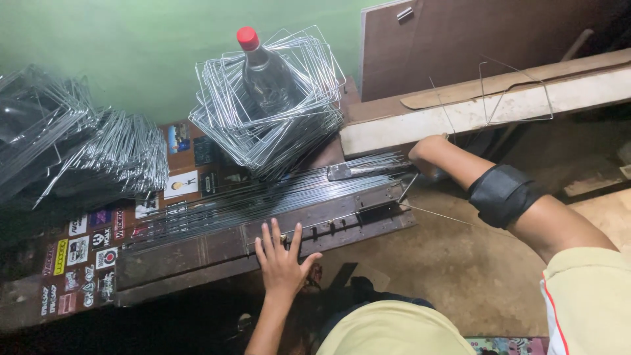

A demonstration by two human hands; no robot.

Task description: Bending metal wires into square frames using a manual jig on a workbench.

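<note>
My left hand (282,260) lies flat with fingers spread on the front edge of a dark wooden bending jig (217,250), holding nothing. Behind it a bundle of straight steel wires (263,197) lies along the jig. My right hand (426,150) is closed into a fist at the jig's right end, next to a metal plate (355,171). A thin bent wire (516,92) rises from that fist and leans over the white plank. My right forearm wears a black band (503,194).
A stack of bent square wire frames (276,125) stands behind the jig, with a dark bottle with a red cap (263,72) in it. More wire frames (85,151) are heaped at the left. A white plank (473,112) and a brown board (473,39) lean at the right.
</note>
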